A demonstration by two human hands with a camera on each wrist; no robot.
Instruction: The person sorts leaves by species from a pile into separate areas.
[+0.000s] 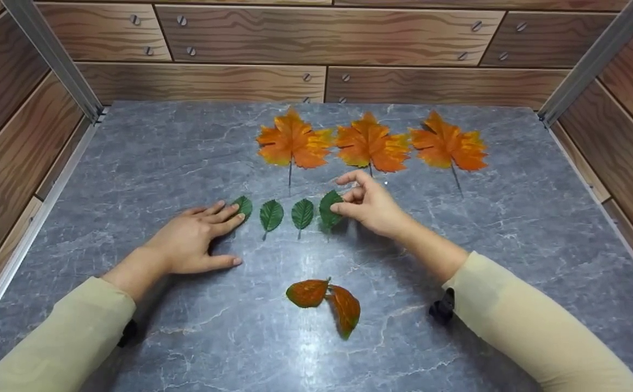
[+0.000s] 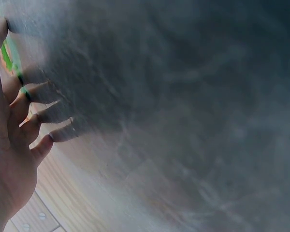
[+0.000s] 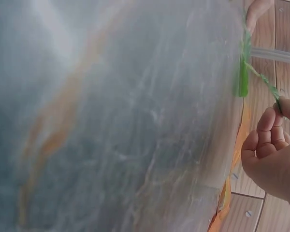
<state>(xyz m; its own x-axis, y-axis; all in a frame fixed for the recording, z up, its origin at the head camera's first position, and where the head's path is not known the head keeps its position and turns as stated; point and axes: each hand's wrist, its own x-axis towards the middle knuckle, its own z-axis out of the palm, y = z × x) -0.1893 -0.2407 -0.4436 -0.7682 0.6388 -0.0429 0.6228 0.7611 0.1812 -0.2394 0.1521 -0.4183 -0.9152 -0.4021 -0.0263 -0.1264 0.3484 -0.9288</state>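
Note:
Between thumb and finger, my right hand [image 1: 373,209] pinches a green leaf [image 1: 329,209]; in the right wrist view that leaf [image 3: 265,79] looks lifted at a slant off the table. My left hand [image 1: 194,239] lies spread, its fingertips touching the leftmost green leaf [image 1: 244,207] and partly covering it. Two more green leaves, one [image 1: 271,215] and another [image 1: 302,214], lie in a row between the hands, stems toward me. The left wrist view shows the left hand [image 2: 14,130] with fingers extended along the tabletop.
Three orange maple leaves, left [image 1: 293,142], middle [image 1: 371,144] and right [image 1: 448,144], form a row farther back. Nearer me lie two reddish-brown leaves, one [image 1: 308,294] beside another [image 1: 345,311]. Wood-patterned walls [image 1: 327,35] and metal posts [image 1: 55,60] border the grey marbled table [image 1: 175,147].

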